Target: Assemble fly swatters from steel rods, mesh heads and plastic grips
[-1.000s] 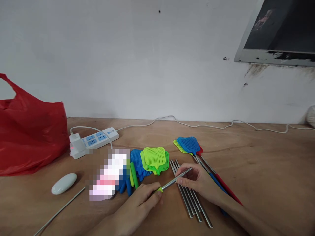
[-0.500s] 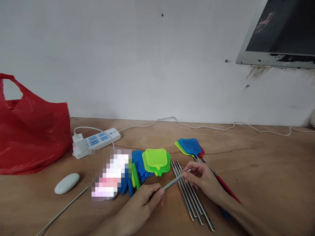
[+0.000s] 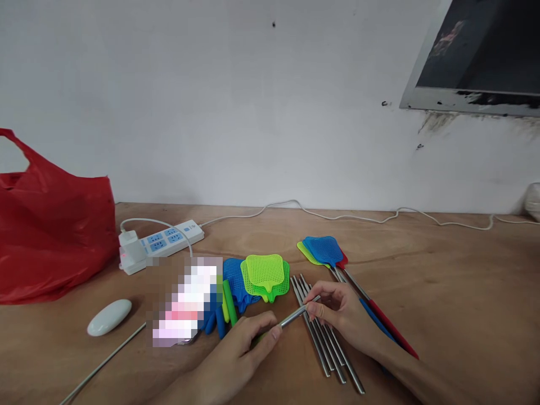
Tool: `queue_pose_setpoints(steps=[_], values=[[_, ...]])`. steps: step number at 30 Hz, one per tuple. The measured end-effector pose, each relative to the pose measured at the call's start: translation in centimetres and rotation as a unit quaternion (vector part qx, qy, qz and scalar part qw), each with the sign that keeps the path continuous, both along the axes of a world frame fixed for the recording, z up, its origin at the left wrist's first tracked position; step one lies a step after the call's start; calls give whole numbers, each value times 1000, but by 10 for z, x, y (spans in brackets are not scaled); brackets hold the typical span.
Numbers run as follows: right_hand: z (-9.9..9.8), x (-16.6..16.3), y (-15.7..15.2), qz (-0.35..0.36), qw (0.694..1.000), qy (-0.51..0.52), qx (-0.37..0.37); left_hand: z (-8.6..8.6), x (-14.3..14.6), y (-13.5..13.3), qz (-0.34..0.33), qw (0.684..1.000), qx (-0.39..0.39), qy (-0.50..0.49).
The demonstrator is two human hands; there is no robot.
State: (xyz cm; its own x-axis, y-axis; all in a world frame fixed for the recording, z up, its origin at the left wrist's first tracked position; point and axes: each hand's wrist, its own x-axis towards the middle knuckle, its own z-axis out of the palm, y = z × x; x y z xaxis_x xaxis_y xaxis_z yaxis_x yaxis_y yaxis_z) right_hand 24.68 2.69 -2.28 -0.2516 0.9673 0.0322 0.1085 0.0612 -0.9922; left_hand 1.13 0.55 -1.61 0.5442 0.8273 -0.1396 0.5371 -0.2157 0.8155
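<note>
My left hand (image 3: 247,346) is closed around the lower end of a thin metal rod (image 3: 292,318). A bit of yellow-green, perhaps a handle, shows between its fingers; most of it is hidden. With thumb and fingers, my right hand (image 3: 331,309) pinches the rod's other end. Below my right hand, several loose metal rods (image 3: 320,343) lie side by side on the table. Just beyond my left hand are fly swatter heads (image 3: 265,271) in yellow-green, green and blue, beside blue and green handles (image 3: 229,301). Fly swatters with rods and handles (image 3: 324,250) lie partly under my right forearm.
On the wooden table (image 3: 464,281), a red plastic bag (image 3: 54,230) stands at the left. Near it are a white power strip (image 3: 169,242) with a plugged charger, a white oval object (image 3: 109,318) and a blurred-out phone-like object (image 3: 188,304). A white cable (image 3: 358,217) runs along the wall.
Yellow-green now shows in my left hand where the rod enters it. Both hands keep their hold on the rod. The whole view has shifted slightly.
</note>
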Motion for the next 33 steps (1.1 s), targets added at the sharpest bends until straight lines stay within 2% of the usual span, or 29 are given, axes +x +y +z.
queue_pose_setpoints(steps=[4, 10, 14, 22, 25, 30, 33], values=[[0, 3, -3, 26, 996, -63, 58, 1, 0, 0, -23, 1000, -7, -4], [0, 4, -11, 66, 974, -162, 142, 2, 0, -3, -36, 999, -17, -10], [4, 0, -15, 67, 978, -148, 131, 2, 2, -4, -52, 997, -35, -36], [7, 1, -12, 49, 995, -56, 69, 1, 2, -2, -58, 993, -64, -82], [4, 5, -8, 39, 995, -40, 77, 1, 2, -1, -53, 991, -79, -95], [3, 10, -4, 62, 993, -47, 85, -2, 2, -1, -40, 991, -90, -89], [-1, 12, -1, 26, 996, -26, 87, -3, 2, -2, -34, 988, -113, -100]])
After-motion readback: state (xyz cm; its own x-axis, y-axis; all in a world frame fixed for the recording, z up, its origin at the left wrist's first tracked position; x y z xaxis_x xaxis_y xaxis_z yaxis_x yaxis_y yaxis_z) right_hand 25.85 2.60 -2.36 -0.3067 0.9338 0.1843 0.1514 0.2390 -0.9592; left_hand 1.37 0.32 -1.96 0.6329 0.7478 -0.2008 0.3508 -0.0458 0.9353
